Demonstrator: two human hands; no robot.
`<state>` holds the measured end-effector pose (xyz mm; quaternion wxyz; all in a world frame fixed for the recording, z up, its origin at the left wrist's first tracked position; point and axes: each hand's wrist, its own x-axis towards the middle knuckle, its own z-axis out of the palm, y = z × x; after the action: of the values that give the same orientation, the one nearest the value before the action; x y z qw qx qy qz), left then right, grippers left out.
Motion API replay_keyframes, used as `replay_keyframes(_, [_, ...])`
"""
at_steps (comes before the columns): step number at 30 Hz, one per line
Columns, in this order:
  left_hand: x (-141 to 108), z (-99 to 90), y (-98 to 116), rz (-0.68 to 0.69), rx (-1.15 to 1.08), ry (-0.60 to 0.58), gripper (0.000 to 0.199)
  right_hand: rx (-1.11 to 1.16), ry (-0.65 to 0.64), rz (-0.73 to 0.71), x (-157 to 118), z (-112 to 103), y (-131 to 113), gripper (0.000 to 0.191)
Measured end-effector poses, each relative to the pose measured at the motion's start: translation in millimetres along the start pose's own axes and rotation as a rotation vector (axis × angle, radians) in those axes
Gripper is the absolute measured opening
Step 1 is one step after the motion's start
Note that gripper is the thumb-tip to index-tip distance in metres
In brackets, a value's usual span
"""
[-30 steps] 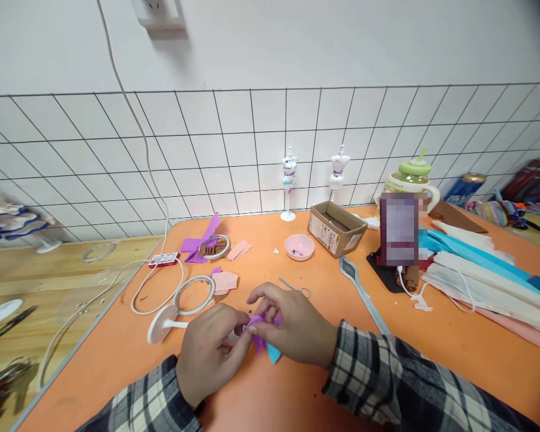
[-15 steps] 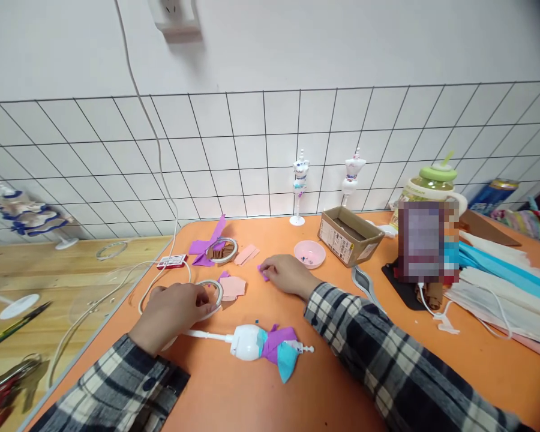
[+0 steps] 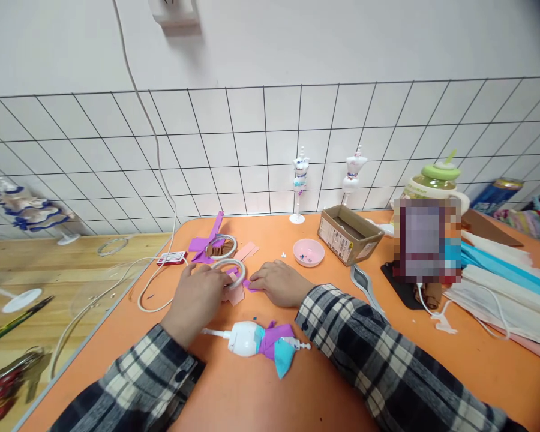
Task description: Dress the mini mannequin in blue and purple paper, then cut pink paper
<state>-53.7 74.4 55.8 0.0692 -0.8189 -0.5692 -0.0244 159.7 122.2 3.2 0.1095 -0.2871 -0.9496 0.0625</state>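
My left hand (image 3: 201,294) is closed on the edge of a white tape roll (image 3: 242,276), which hovers over or rests on some pink paper pieces (image 3: 236,296). The fingers of my right hand (image 3: 281,283) are pressed together on a small purple scrap (image 3: 252,287), just right of the roll. In front of both hands lies a white miniature dress form (image 3: 245,339) on its side. Purple crepe-like strips (image 3: 276,342) and a turquoise piece (image 3: 284,358) wrap its bust.
Behind my hands sit another tape roll (image 3: 233,243) and a purple bow-like piece (image 3: 213,237). A pink dish (image 3: 309,253), a cardboard box (image 3: 348,234) and grey-handled scissors (image 3: 363,281) lie to the right. Two dress forms (image 3: 300,174) stand at the wall. A white cable (image 3: 139,294) loops at left.
My left hand has moved right and away from me with the tape roll. My right hand has slid left and slightly nearer with the purple scrap, so the hands are closer together.
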Motion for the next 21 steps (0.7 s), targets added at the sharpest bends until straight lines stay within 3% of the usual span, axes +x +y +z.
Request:
replay_keyframes(5, [8.5,14.1,7.6,0.071,-0.047,-0.050,0.024,0.027,0.067,0.015,-6.6,2.0,2.5,0.032])
replay_keyframes(12, [8.0,11.6,-8.9,-0.040,-0.307,0.155,0.020,0.145,0.318,0.148,-14.8,-8.2,9.5,0.034])
replay_keyframes(16, [2.9,9.9,-7.0,-0.144,-0.528,0.231,0.026,0.151,0.385,0.167,-16.6,-12.3,6.4,0.031])
replay_keyframes(21, [-4.2,15.3,4.2,-0.070,-0.779,0.222,0.034,0.390,0.599,0.143,-12.9,-18.0,-15.0,0.037])
